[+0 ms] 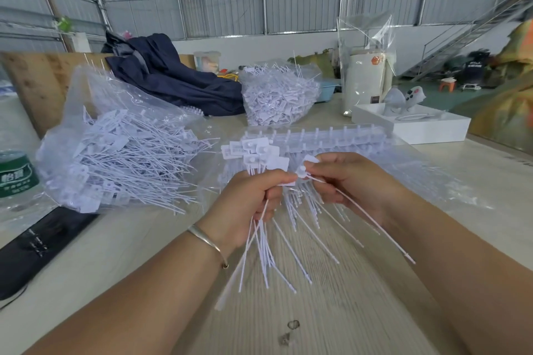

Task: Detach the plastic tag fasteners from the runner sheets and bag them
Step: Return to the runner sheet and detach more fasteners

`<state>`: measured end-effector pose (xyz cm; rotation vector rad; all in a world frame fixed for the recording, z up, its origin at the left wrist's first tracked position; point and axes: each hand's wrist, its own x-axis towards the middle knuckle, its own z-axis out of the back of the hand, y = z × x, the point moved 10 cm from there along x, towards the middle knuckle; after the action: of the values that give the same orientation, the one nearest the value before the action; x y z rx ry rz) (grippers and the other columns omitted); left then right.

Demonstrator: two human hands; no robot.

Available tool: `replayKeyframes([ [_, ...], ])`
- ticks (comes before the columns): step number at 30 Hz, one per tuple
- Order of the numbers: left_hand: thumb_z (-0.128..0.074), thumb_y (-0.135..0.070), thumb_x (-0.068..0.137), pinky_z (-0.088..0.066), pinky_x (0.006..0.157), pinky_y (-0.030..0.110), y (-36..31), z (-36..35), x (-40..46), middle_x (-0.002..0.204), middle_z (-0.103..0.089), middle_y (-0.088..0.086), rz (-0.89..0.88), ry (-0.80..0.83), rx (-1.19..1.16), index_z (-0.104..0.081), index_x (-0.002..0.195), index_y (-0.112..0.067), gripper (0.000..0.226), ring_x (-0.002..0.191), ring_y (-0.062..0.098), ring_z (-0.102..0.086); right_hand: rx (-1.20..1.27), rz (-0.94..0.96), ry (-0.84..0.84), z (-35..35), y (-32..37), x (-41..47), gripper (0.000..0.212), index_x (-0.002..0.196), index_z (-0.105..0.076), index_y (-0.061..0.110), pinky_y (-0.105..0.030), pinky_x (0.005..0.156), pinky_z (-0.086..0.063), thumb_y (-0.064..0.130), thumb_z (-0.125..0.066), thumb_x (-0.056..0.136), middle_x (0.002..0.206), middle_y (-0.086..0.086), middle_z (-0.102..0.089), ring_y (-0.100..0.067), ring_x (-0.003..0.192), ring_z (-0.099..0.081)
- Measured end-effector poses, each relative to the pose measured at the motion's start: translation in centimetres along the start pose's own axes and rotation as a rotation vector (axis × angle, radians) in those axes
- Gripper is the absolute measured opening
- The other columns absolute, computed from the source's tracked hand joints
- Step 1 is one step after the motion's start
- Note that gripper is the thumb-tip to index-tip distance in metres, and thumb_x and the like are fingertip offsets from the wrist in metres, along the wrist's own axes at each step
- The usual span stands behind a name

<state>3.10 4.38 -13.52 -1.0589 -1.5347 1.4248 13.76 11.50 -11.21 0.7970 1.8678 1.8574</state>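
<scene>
My left hand (pixel 250 196) grips a bundle of white tag fasteners (pixel 256 154), their flat heads fanned above the fist and thin tails hanging below. My right hand (pixel 346 181) pinches the head of a single fastener (pixel 306 168) close to the bundle; its long tail trails down to the right. Just behind the hands lies a white runner sheet (pixel 323 137) with a row of stubs along its far edge. An open clear bag (pixel 115 153) heaped with loose fasteners lies at the left. A second filled bag (pixel 278 95) stands further back.
A green-labelled water bottle (pixel 16 174) and a black flat case (pixel 40 248) sit at the left edge. Dark blue cloth (pixel 170 78) lies at the back. A white box (pixel 415 125) with grey items and a white cylinder (pixel 364 81) under clear plastic stand at the back right.
</scene>
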Motion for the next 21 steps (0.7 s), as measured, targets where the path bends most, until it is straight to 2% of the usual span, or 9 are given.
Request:
replayKeyframes([
  [3, -0.070, -0.012, 0.077, -0.019, 0.037, 0.018, -0.1, 0.0, 0.0, 0.049, -0.024, -0.006, 0.020, -0.006, 0.084, -0.045, 0.062, -0.020, 0.031, 0.040, 0.010, -0.021, -0.072, -0.016, 0.024, -0.1, 0.1, -0.3, 0.027, 0.063, -0.057, 0.011, -0.024, 0.045, -0.017, 0.007, -0.060, 0.090, 0.048, 0.000, -0.037, -0.011, 0.042, -0.026],
  [6, -0.072, -0.012, 0.070, -0.020, 0.036, 0.015, -0.2, 0.4, -0.1, 0.043, -0.028, -0.007, 0.030, -0.070, 0.266, -0.044, 0.054, -0.019, 0.033, 0.034, 0.010, -0.023, -0.211, -0.031, -0.029, 0.0, 0.1, -0.6, 0.020, 0.071, -0.051, 0.005, -0.024, 0.045, -0.016, 0.001, -0.059, 0.088, 0.050, -0.001, -0.031, -0.012, 0.043, -0.022],
  [8, -0.071, -0.011, 0.070, -0.022, 0.036, 0.014, -0.3, 1.6, 0.0, 0.044, -0.030, -0.006, 0.031, -0.164, 0.340, -0.044, 0.057, -0.015, 0.030, 0.033, 0.010, -0.026, -0.225, -0.013, -0.119, 0.6, 0.8, -0.6, 0.028, 0.063, -0.045, 0.006, -0.023, 0.044, -0.017, -0.001, -0.058, 0.087, 0.047, -0.001, -0.030, -0.012, 0.040, -0.022],
  [10, -0.071, -0.008, 0.072, -0.023, 0.036, 0.015, 0.0, 3.0, 0.1, 0.044, -0.031, -0.005, 0.069, -0.224, 0.267, -0.047, 0.057, -0.014, 0.030, 0.032, 0.010, -0.026, -0.164, 0.030, -0.239, 2.1, 1.6, -0.6, 0.034, 0.061, -0.041, 0.010, -0.023, 0.043, -0.018, -0.001, -0.058, 0.088, 0.044, -0.002, -0.030, -0.014, 0.039, -0.024],
  [13, -0.076, -0.001, 0.072, -0.024, 0.037, 0.018, 0.1, 3.3, 0.3, 0.047, -0.034, -0.004, 0.073, -0.207, 0.111, -0.055, 0.062, -0.010, 0.025, 0.034, 0.009, -0.029, -0.108, 0.077, -0.328, 2.8, 2.3, -1.0, 0.011, 0.088, -0.051, 0.005, -0.024, 0.042, -0.029, 0.006, -0.061, 0.091, 0.048, -0.011, -0.050, -0.019, 0.039, -0.037],
  [15, -0.074, 0.000, 0.078, -0.025, 0.035, 0.017, 0.2, 2.3, 0.4, 0.049, -0.036, -0.005, 0.057, -0.164, 0.007, -0.062, 0.074, -0.003, 0.013, 0.037, 0.007, -0.030, -0.100, 0.063, -0.301, 2.0, 1.6, -1.1, 0.012, 0.097, -0.057, 0.001, -0.025, 0.045, -0.036, 0.008, -0.064, 0.089, 0.058, -0.016, -0.063, -0.021, 0.039, -0.048],
  [17, -0.071, -0.011, 0.086, -0.031, 0.036, 0.018, 0.6, 1.1, 0.4, 0.050, -0.042, -0.003, 0.060, -0.124, -0.083, -0.063, 0.082, -0.003, 0.012, 0.038, 0.008, -0.039, -0.163, 0.073, -0.311, 1.5, 1.2, -1.1, 0.012, 0.078, -0.062, 0.002, -0.026, 0.048, -0.036, 0.009, -0.068, 0.085, 0.059, -0.012, -0.062, -0.020, 0.043, -0.049],
  [19, -0.067, -0.024, 0.091, -0.042, 0.041, 0.020, 1.1, 0.0, 0.0, 0.053, -0.053, 0.001, 0.099, -0.084, -0.122, -0.060, 0.086, -0.007, 0.019, 0.045, 0.012, -0.053, -0.244, 0.113, -0.372, 1.8, 1.4, -1.2, 0.027, 0.059, -0.061, 0.008, -0.023, 0.046, -0.030, 0.014, -0.072, 0.082, 0.055, -0.007, -0.047, -0.016, 0.045, -0.037],
  [21, -0.063, -0.033, 0.093, -0.052, 0.048, 0.023, 1.7, -1.1, -0.5, 0.061, -0.064, 0.006, 0.148, -0.020, -0.132, -0.059, 0.097, -0.007, 0.027, 0.057, 0.017, -0.067, -0.241, 0.142, -0.382, 1.6, 1.5, -1.2, 0.027, 0.065, -0.059, 0.002, -0.019, 0.041, -0.027, 0.016, -0.072, 0.084, 0.053, -0.006, -0.043, -0.012, 0.042, -0.033],
])
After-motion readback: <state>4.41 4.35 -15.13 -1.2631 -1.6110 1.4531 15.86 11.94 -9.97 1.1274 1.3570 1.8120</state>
